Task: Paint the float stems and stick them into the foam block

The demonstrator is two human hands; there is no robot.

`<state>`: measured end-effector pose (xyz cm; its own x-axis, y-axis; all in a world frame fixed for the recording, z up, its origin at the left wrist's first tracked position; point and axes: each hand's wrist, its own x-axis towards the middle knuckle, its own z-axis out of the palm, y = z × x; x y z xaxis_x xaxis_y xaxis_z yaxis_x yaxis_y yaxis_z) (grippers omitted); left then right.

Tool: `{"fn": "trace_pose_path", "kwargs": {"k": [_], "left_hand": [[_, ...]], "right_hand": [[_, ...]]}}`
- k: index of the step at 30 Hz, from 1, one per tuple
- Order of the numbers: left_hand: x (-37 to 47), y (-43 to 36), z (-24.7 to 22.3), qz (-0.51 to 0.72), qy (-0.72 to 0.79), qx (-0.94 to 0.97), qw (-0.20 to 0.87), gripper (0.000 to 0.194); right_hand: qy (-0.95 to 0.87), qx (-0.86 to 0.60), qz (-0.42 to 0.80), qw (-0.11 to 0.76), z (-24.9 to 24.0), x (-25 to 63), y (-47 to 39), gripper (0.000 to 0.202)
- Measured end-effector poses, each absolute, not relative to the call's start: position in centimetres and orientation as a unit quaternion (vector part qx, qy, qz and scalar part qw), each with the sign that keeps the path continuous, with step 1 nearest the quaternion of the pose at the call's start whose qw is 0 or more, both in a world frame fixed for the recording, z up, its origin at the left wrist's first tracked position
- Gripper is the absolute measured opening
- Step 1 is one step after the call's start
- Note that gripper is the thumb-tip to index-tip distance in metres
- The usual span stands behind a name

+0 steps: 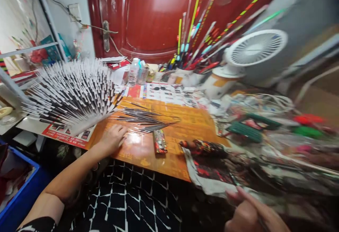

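On the orange tabletop (137, 150), near its left front edge, rests my left hand (113, 138), its fingers slightly curled and nothing seen in them. Just beyond it lies a loose pile of thin dark rods (143, 116). A small patterned box (159, 142) sits at the pile's near side. My right hand (246, 210) is low at the right, blurred, with its fingers bent around a thin item I cannot make out. A stained cloth (212, 179) with a dark patterned roll (203, 147) lies beyond that hand.
A dense fan of white-tipped rods (76, 94) stands at the left. A bottle (133, 72), pots holding colourful sticks (185, 76) and a white fan (256, 48) line the back. Clutter with a green item (245, 131) covers the right. A blue bin (23, 186) is lower left.
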<state>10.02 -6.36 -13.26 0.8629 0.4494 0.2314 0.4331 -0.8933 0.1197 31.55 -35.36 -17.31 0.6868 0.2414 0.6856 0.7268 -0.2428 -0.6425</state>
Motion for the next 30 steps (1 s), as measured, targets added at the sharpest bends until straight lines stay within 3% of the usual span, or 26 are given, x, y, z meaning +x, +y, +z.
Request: {"fn": "trace_pose_path", "kwargs": {"k": [6,13,21,24,30], "left_hand": [[17.3,-5.2,-13.7,0.039,0.255,0.964,0.058,0.028],[21.6,-4.3,-13.8,-0.003,0.273,0.959,0.08,0.025],[18.0,-1.5,-13.4,0.0,0.278,0.958,0.064,0.023],[15.4,0.1,-13.6,0.0,0.308,0.951,0.027,0.012],[12.2,0.7,-14.5,0.092,0.299,0.95,-0.015,0.019]], "right_hand": [[-0.206,-0.765,-0.252,0.556,-14.7,34.1,-37.6,0.042],[-0.191,-0.745,-0.278,0.576,-14.3,35.3,-38.9,0.037],[-0.19,-0.741,-0.285,0.578,-14.5,37.1,-40.4,0.039],[-0.174,-0.751,-0.286,0.569,-14.4,38.2,-41.3,0.039],[-0.124,-0.77,-0.321,0.537,-14.1,40.9,-42.7,0.042]]}}
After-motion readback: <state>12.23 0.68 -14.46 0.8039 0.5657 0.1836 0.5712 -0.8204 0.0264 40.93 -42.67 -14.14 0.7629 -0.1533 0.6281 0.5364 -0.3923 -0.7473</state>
